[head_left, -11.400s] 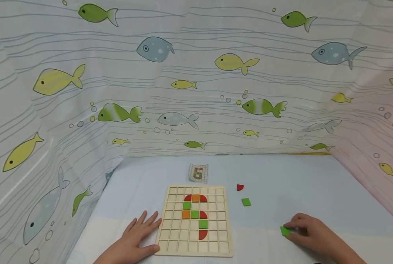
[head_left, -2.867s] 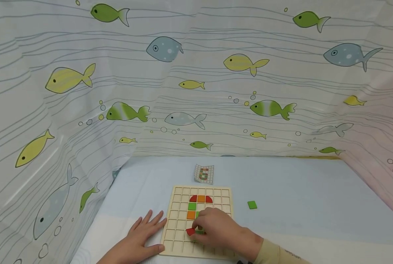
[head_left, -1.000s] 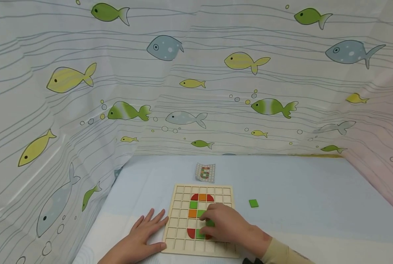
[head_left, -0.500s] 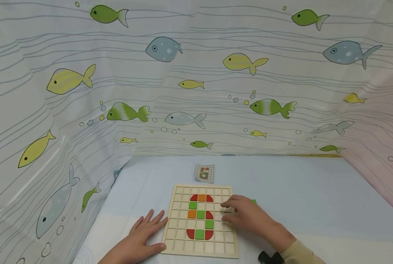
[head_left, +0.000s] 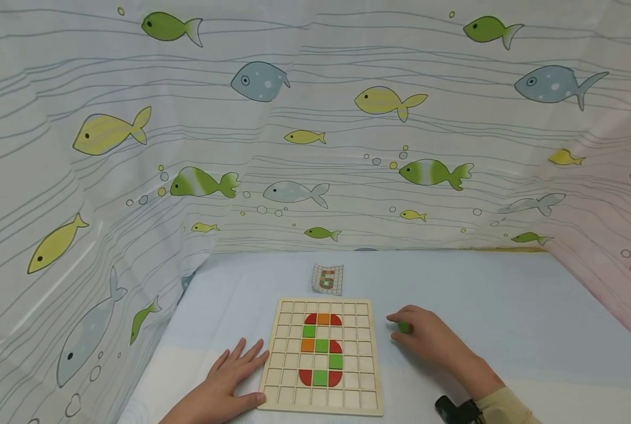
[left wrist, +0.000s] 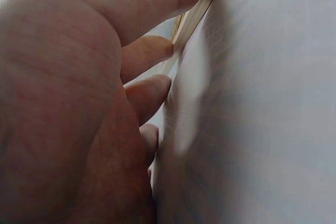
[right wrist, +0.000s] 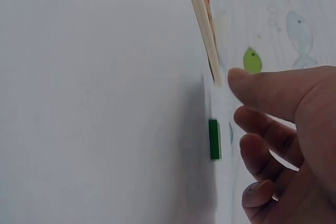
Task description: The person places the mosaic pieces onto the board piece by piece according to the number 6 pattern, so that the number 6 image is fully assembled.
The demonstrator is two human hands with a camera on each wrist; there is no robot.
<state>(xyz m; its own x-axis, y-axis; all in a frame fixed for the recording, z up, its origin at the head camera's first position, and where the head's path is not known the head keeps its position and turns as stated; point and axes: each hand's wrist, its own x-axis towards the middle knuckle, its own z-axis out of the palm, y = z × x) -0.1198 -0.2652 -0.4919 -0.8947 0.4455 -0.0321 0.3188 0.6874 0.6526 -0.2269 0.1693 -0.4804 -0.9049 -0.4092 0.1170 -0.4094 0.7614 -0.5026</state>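
On the table lies a pale wooden grid board (head_left: 283, 397) with red quarter-circle tiles (head_left: 305, 377), orange square tiles (head_left: 307, 345) and green square tiles (head_left: 320, 377) set in some of its cells. My left hand (head_left: 225, 383) rests flat with spread fingers, its fingertips and thumb against the board's left edge; the left wrist view shows the thumb at the board's side (left wrist: 197, 17). Right of the board, my right hand (head_left: 426, 335) hovers over a loose green square tile (right wrist: 214, 139). Its fingers (right wrist: 262, 93) are loosely bent and apart from that tile.
Behind the board lies a small paper card (head_left: 327, 279) printed with a coloured grid pattern. A black wrist device (head_left: 458, 409) sits at my right wrist. Fish-patterned sheeting (head_left: 315, 165) stands around the back and sides of the table (head_left: 479, 294).
A green square tile and a red quarter-circle tile moved from the table into the board's lower row. My right hand let go and moved right to the loose green tile. The left hand stayed.
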